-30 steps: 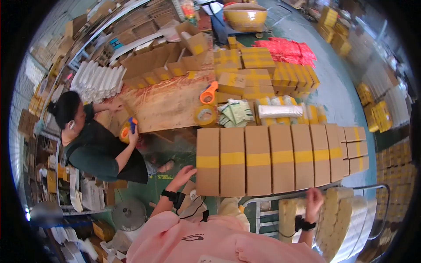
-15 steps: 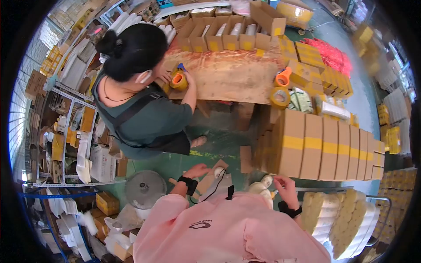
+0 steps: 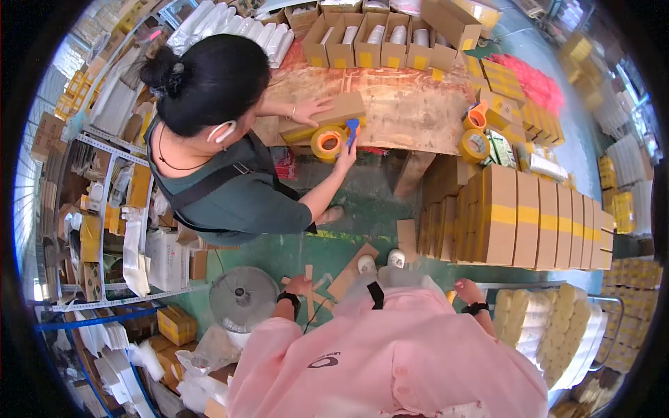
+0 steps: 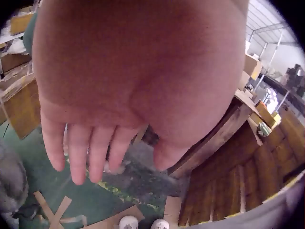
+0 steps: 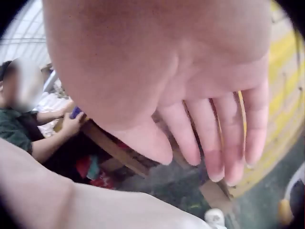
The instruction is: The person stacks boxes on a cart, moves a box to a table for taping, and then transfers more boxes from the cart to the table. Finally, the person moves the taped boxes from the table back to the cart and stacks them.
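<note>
My left hand hangs low over the green floor, beside a grey round fan; in the left wrist view the palm shows with relaxed fingers and nothing held. My right hand is at my other side, just below the stacked taped cartons. The right wrist view shows its palm empty, fingers extended. Across from me a person in a dark green top rests one hand on a long carton and holds a tape dispenser in the other.
The wooden table carries open boxes with white rolls along its back. At its right end lie an orange dispenser and a tape roll. Cardboard pieces lie near my shoes. A trolley with wrapped bundles stands right.
The view has swung left toward the other person, whose dispenser now meets a carton. My hands have moved away from the stacked cartons and dropped to my sides.
</note>
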`<state>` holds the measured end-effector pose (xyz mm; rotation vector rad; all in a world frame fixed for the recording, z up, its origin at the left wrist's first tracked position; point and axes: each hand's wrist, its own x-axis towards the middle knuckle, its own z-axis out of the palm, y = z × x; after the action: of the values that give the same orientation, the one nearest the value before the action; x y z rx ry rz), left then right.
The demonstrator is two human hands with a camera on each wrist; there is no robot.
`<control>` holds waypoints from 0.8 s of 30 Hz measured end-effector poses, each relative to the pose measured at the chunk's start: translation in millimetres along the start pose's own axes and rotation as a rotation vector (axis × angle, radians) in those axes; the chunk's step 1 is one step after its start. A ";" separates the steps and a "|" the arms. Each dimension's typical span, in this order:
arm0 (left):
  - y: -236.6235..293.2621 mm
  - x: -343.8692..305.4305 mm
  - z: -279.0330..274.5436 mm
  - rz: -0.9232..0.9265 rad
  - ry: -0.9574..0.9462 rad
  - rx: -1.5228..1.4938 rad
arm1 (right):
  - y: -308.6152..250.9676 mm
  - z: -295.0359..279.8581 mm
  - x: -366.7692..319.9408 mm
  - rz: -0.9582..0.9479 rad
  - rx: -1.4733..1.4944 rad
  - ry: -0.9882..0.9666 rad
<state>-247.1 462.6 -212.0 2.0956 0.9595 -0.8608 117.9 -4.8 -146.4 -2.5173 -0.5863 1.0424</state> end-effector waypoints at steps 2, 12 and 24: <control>-5.4 -2.8 21.0 -0.034 0.019 -0.070 | 46.9 27.9 9.4 0.262 0.169 -0.090; 52.9 -6.5 46.6 0.221 -0.060 -0.021 | 150.5 81.4 68.0 0.445 0.674 -0.146; 70.9 33.1 68.8 0.027 0.087 -0.590 | 149.4 78.6 123.9 0.188 0.688 -0.318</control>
<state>-192.2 385.3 -255.3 1.6376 1.0710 -0.4029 175.9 -57.8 -340.5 -1.8379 -0.0356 1.4300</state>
